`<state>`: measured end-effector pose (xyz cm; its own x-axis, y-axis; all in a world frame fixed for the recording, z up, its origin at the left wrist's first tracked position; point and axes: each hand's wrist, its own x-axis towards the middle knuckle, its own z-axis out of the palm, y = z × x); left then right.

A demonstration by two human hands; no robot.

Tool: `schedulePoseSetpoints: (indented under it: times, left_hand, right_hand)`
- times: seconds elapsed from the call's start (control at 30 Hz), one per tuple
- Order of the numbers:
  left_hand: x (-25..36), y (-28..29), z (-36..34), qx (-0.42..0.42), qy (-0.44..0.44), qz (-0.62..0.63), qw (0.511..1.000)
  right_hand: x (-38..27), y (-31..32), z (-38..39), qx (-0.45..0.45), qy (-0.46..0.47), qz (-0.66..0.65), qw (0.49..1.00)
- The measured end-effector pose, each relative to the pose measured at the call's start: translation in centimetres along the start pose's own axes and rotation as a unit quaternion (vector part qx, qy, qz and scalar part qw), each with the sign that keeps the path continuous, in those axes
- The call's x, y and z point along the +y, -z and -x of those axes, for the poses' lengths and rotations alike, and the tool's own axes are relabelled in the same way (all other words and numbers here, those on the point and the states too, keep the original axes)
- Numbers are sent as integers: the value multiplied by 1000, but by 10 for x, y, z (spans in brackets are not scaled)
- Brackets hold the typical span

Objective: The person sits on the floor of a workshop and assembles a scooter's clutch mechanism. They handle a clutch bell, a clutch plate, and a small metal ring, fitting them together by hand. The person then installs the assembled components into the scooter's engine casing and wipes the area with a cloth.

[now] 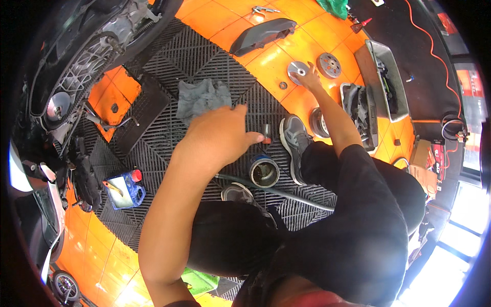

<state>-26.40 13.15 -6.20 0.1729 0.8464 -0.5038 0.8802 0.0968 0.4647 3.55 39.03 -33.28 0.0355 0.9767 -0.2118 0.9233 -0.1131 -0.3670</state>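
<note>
My right hand (309,79) reaches out over the orange tiles, its thumb and fingers at the edge of a shiny metal pulley disc (297,68). Whether the disc rests on the floor or is lifted, I cannot tell. Beside it lies a clutch bell (329,65) with holes. A small nut (283,85) sits nearer to me. My left hand (217,135) hovers over the black slatted mat, thumb and forefinger apart, nothing visible in it. Just right of its thumb stands a small clear cup with red at its base (266,134). Behind it lies a crumpled grey cloth (202,97).
A round tin (265,171) with dark contents and a grey hose (291,195) lie by my shoes. At left are a scooter's open engine (76,74) and a blue jug (126,190). A dark curved cover (262,37) and a grey bin (386,79) stand farther off.
</note>
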Motion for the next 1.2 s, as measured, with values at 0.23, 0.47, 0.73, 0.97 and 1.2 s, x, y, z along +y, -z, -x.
schedulePoseSetpoints:
  times: [0.23,0.47,0.73,0.97,1.2]
  left_hand:
    - [-27,-8,-28,32,-9,62,998]
    - [-83,-12,-40,165,112,77,977]
    - [-150,-2,-10,316,56,214,923]
    - [-190,-7,-3,458,77,292,836]
    - [-332,-2,22,805,123,418,403]
  right_hand:
    - [-37,-23,-36,-5,-53,131,990]
    - [-215,4,67,-551,147,-404,715]
    - [-333,-33,136,-706,170,-472,501]
    - [-367,-29,160,-743,156,-422,495]
    - [-316,45,121,-499,451,77,736]
